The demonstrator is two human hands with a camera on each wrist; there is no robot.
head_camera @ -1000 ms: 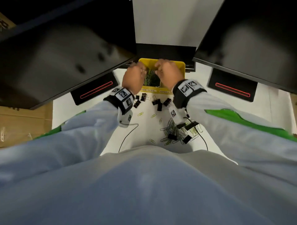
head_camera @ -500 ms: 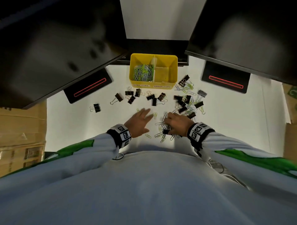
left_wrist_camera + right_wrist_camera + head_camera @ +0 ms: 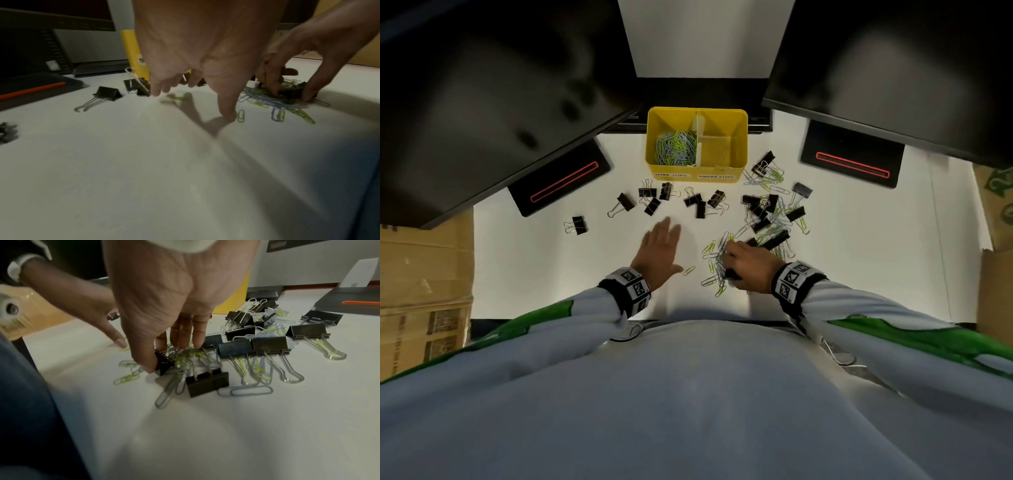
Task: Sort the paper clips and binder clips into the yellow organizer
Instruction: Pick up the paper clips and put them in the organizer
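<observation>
The yellow organizer (image 3: pixel 739 137) stands at the back of the white table; its left compartment holds paper clips (image 3: pixel 676 149), and its right one looks bare. Black binder clips (image 3: pixel 700 204) lie scattered in front of it. A mixed pile of clips (image 3: pixel 767 219) lies to the right. My left hand (image 3: pixel 659 251) is flat with straight fingers, its thumb tip (image 3: pixel 228 113) on the table beside a green paper clip (image 3: pixel 240 115). My right hand (image 3: pixel 168 356) pinches a bunch of paper clips and a small binder clip (image 3: pixel 164 364) at the pile's near edge.
Two dark monitors hang over the table, with black bases marked by red stripes at the left (image 3: pixel 561 181) and right (image 3: pixel 852 164). Cardboard boxes flank the table at the left (image 3: pixel 421 291) and right (image 3: pixel 996 281). The table's front edge is against my body.
A second ago both hands were over the organizer's paper clip compartment. They have come back to the near pile; the left hand has flattened out and the right has closed on clips.
</observation>
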